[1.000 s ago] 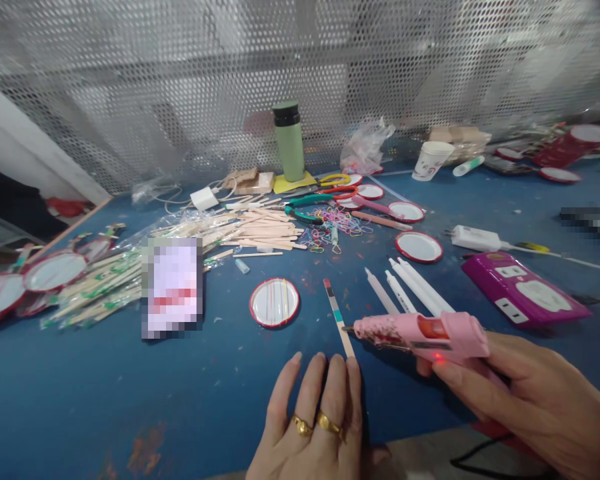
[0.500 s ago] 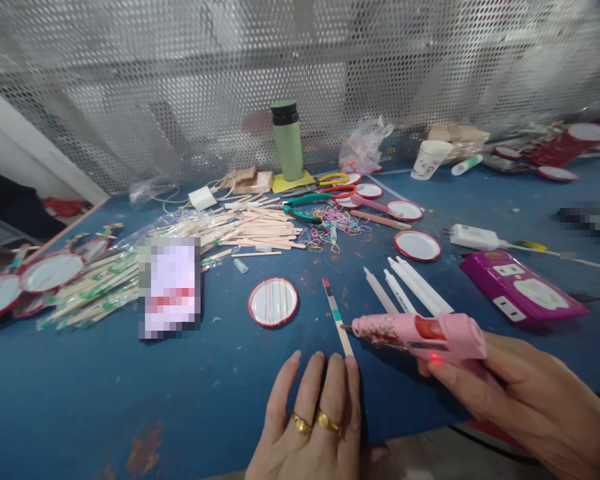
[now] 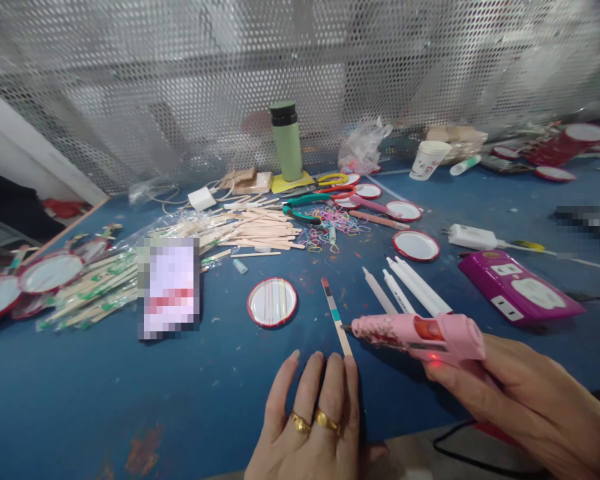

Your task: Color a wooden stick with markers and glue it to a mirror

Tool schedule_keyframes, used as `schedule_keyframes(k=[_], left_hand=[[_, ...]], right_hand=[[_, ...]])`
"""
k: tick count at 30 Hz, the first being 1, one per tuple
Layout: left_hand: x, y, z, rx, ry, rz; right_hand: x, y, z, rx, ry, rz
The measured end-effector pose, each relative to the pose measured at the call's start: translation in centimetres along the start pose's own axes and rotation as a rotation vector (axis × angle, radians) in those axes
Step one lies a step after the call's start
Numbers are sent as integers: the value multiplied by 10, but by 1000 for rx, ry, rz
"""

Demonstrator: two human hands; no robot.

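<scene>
My right hand (image 3: 520, 387) is wrapped round the handle of a pink hot glue gun (image 3: 420, 333), whose small light glows red. The gun's nozzle points left, at a flat wooden stick (image 3: 336, 314) painted in red, dark, grey and teal bands, and appears to touch its bare lower part. My left hand (image 3: 313, 407), with two gold rings, lies palm down with fingers stretched out; one fingertip rests on the stick's near end. To the left is a red-rimmed white lid (image 3: 273, 302) with several thin coloured lines across it.
White markers (image 3: 415, 287) lie behind the glue gun, and a purple power strip (image 3: 520, 287) sits to the right. Wooden sticks (image 3: 265, 228), pliers (image 3: 305, 208) and rubber bands (image 3: 337, 221) are spread farther back. A green bottle (image 3: 287, 143) stands before the perforated metal panel (image 3: 190, 87).
Both hands, the glue gun and the stick hold nearly the same places. The view has shifted very slightly, and a dark cable under the table edge shows a different loop.
</scene>
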State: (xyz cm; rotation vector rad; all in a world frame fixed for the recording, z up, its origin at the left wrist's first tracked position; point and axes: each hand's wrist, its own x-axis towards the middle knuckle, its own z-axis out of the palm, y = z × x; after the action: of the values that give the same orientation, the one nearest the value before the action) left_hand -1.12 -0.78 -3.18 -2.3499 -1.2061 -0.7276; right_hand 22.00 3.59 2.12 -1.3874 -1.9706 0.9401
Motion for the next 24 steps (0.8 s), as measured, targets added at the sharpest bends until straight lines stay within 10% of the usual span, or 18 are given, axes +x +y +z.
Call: schedule_keyframes(k=[24], left_hand=[[1,-1,-1,-12,-3,17]], right_hand=[[-8,5,2,18,-21,67]])
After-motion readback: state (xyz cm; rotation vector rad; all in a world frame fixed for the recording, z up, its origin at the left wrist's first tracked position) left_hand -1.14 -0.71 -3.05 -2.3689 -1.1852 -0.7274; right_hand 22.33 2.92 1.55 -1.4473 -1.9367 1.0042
